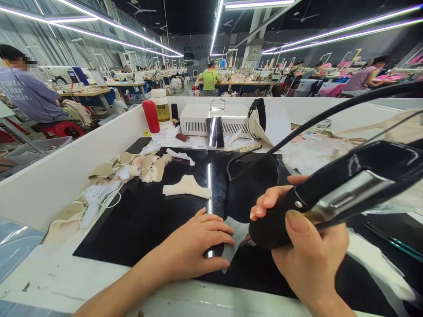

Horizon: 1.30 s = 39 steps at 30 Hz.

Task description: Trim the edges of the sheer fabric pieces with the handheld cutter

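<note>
My right hand [307,246] is wrapped round a black handheld tool [277,220] with a metal lever and a cable at its rear. The tool's tip meets the right edge of a small grey-white translucent piece [236,240] on the black mat [148,224]. Spread flat, my left hand [201,240] rests its fingertips on the left part of that piece and on the mat. A cream fabric piece [187,186] lies farther back on the mat, touched by neither hand.
Beige fabric scraps [152,167] are heaped at the left. Along the back stand a red cup [150,116], a jar [162,108], a white vented box [198,121] and a phone [215,132]. White strips [380,259] lie at the right. The black cable [297,132] arches overhead.
</note>
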Tool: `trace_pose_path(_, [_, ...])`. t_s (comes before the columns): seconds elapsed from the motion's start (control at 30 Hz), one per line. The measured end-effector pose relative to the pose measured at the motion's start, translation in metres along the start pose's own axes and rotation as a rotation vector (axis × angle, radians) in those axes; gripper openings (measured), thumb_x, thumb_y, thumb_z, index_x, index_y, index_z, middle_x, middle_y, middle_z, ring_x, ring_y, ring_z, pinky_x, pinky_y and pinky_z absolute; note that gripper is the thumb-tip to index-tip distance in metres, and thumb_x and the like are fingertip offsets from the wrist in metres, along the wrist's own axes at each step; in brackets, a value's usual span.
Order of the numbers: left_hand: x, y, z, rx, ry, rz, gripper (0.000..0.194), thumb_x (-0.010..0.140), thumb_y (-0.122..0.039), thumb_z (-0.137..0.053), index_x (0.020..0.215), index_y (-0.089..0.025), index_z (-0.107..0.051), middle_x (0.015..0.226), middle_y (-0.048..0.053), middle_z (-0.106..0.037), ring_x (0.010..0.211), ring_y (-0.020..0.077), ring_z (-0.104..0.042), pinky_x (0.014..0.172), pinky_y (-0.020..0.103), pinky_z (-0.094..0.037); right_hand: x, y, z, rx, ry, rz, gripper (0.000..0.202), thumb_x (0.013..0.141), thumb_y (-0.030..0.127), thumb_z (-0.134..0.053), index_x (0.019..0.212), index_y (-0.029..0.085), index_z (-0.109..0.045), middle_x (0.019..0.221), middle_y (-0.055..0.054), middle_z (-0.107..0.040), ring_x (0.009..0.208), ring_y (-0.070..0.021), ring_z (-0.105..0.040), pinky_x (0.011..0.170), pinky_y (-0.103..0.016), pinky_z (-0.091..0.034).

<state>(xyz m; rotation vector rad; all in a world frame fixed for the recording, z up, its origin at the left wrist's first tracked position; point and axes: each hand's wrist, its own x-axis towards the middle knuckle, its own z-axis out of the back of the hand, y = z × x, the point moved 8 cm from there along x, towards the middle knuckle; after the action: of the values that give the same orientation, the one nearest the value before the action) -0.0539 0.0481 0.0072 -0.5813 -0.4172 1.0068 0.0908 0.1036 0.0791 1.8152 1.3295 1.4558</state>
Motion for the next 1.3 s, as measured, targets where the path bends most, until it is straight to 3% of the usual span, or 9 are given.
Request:
trace_pose_path(0.17, [0.001,-0.001,0.001,-0.003,-0.002,0.001,0.041,0.085,-0.029,-0.084,0.124,-0.027,-0.071,0.142,0.000,-0.066,0.138,0.0249,-0.053,0.129,0.053,-0.015,-0.009,0.000,-0.006,0.021,0.064,-0.003,0.036,0.090,0.038,-0.079,0.119,0.030,-0.060,0.084,0.002,-0.066,0.068,-0.0177,-0.062,0.059,-0.033,-0.057])
trace_pose_path(0.4, [-0.001,-0.002,0.001,-0.023,-0.020,-0.015,0.040,0.084,-0.026,-0.084,0.122,-0.028,-0.071,0.141,0.001,-0.067,0.136,0.0251,-0.054,0.128,0.055,-0.016,-0.009,-0.001,-0.007,-0.001,0.048,-0.021,0.032,0.091,0.032,-0.077,0.118,0.029,-0.059,0.083,0.002,-0.066,0.067,-0.0172,-0.063,0.060,-0.033,-0.058])
trace_pose_path(0.53, [-0.001,-0.004,0.003,-0.037,-0.027,-0.025,0.041,0.083,-0.025,-0.085,0.122,-0.029,-0.071,0.139,0.001,-0.068,0.136,0.0260,-0.055,0.128,0.055,-0.016,-0.012,0.000,-0.009,0.041,0.041,-0.045,0.034,0.090,0.036,-0.078,0.118,0.029,-0.060,0.083,0.002,-0.064,0.068,-0.0167,-0.062,0.061,-0.032,-0.059])
trace_pose_path(0.93, [-0.001,-0.007,0.004,-0.037,-0.015,-0.044,0.043,0.084,-0.024,-0.085,0.124,-0.030,-0.071,0.135,0.002,-0.069,0.132,0.0261,-0.057,0.127,0.054,-0.016,-0.023,0.002,-0.018,0.051,0.132,-0.058,0.029,0.093,0.035,-0.075,0.118,0.030,-0.061,0.083,0.001,-0.065,0.068,-0.0174,-0.062,0.064,-0.034,-0.058])
trace_pose_path(1.13, [-0.004,-0.009,0.007,-0.016,-0.074,-0.071,0.030,0.085,-0.036,-0.085,0.112,-0.027,-0.074,0.127,0.004,-0.070,0.127,0.0247,-0.059,0.128,0.050,-0.017,0.004,0.013,0.010,0.015,-0.103,0.032,0.035,0.082,0.032,-0.083,0.111,0.027,-0.064,0.078,0.002,-0.066,0.065,-0.0176,-0.061,0.059,-0.031,-0.057])
trace_pose_path(1.3, [0.000,-0.012,-0.001,0.036,-0.072,-0.095,0.046,0.089,-0.044,-0.080,0.131,-0.027,-0.068,0.143,0.006,-0.064,0.140,0.0296,-0.051,0.127,0.058,-0.018,0.013,0.011,0.022,0.014,-0.163,0.043,0.034,0.081,0.028,-0.082,0.111,0.027,-0.065,0.077,0.004,-0.066,0.064,-0.0171,-0.060,0.058,-0.031,-0.056])
